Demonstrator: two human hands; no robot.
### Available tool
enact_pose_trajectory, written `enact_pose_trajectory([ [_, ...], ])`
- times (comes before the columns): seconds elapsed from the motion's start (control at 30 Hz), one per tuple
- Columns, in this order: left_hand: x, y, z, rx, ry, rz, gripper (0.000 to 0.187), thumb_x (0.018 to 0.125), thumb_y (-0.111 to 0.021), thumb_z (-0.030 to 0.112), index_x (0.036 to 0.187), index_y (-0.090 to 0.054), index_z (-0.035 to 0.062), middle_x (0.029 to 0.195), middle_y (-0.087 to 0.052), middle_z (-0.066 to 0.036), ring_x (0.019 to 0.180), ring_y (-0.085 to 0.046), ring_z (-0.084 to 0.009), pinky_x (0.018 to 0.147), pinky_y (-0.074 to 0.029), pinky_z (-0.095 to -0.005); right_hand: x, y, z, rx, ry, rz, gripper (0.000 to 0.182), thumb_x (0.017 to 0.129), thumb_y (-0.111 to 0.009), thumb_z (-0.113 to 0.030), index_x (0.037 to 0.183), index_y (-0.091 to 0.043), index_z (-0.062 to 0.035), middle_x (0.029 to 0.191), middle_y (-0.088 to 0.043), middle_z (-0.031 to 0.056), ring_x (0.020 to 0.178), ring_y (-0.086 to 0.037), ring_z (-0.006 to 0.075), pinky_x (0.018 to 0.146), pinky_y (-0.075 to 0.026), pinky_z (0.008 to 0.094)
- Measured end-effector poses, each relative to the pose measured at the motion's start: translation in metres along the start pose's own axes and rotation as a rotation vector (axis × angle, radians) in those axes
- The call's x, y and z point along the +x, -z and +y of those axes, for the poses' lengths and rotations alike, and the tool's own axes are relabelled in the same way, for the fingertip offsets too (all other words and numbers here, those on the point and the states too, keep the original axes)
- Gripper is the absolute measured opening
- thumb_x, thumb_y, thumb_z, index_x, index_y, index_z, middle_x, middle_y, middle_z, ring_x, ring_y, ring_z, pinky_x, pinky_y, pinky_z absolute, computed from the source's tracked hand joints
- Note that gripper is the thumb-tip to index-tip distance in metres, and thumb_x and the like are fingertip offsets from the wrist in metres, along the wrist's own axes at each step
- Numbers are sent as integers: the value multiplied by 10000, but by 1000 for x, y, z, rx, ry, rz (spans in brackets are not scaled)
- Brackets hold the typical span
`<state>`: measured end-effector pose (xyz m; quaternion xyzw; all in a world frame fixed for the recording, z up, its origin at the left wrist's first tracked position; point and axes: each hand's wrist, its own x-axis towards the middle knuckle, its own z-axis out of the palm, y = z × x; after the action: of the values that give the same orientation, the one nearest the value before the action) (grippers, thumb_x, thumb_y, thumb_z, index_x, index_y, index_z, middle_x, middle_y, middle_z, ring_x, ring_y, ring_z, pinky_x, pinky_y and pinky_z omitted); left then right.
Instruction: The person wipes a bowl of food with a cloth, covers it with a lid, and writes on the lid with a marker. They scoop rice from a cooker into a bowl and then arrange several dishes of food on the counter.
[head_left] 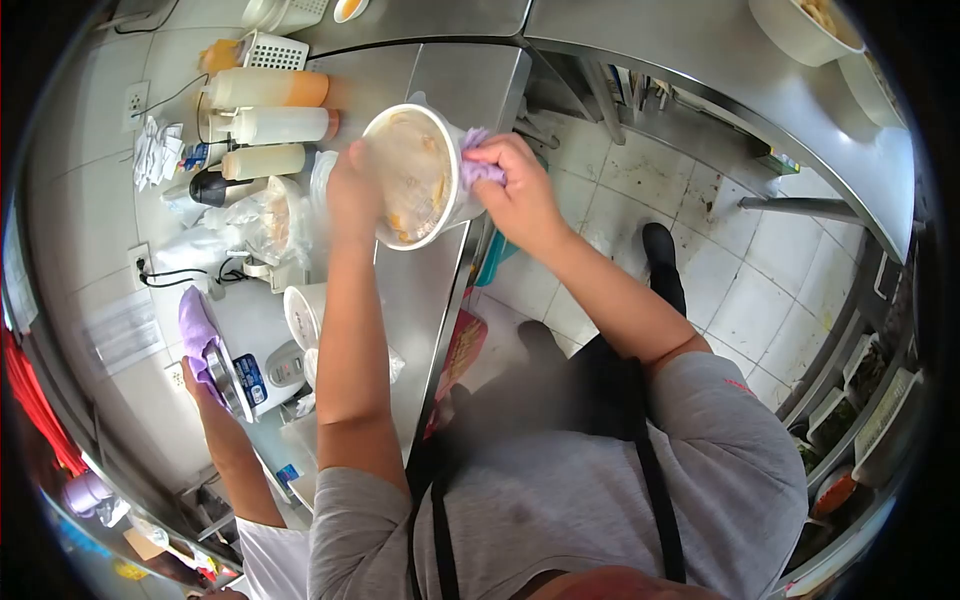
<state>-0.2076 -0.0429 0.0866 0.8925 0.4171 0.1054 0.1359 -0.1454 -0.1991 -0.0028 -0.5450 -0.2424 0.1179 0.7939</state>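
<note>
The left hand (355,195) is curled on the rim of a tub (466,207), tilted above the desk's (415,290) edge; the right hand (515,185), closed, bunches a cloth (483,172) against its side. Wiping seems in hand, calling for a steady hold. 3 bottles (285,124) lie beyond.

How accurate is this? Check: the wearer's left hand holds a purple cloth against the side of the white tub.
Wrong hand: the head view shows the right hand holding the purple cloth against the side of the white tub.
</note>
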Motion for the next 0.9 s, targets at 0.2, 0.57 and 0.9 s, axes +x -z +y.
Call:
enact_pose_trajectory([
  [0.2,1,1,5,19,-15,10,384,849,-322,299,926,-534,-12,835,-558,-225,824,-528,-355,722,-392,-390,0,0,10,-66,-130,22,240,660,-503,-17,899,-490,-34,868,-467,143,847,-470,270,763,-379,315],
  [0.57,17,-11,-27,-290,96,17,406,848,-333,301,950,-526,-41,830,-569,-191,771,-551,-283,710,-404,-348,-11,5,29,311,-279,245,269,671,-510,-45,938,-486,-23,880,-504,127,829,-500,213,752,-393,287],
  [0.9,15,-10,-22,-302,43,-3,406,849,-329,287,977,-514,-50,860,-566,-185,780,-553,-259,706,-410,-335,-13,-18,9,-18,88,180,244,620,-538,15,849,-478,-44,828,-471,125,810,-474,260,722,-395,306],
])
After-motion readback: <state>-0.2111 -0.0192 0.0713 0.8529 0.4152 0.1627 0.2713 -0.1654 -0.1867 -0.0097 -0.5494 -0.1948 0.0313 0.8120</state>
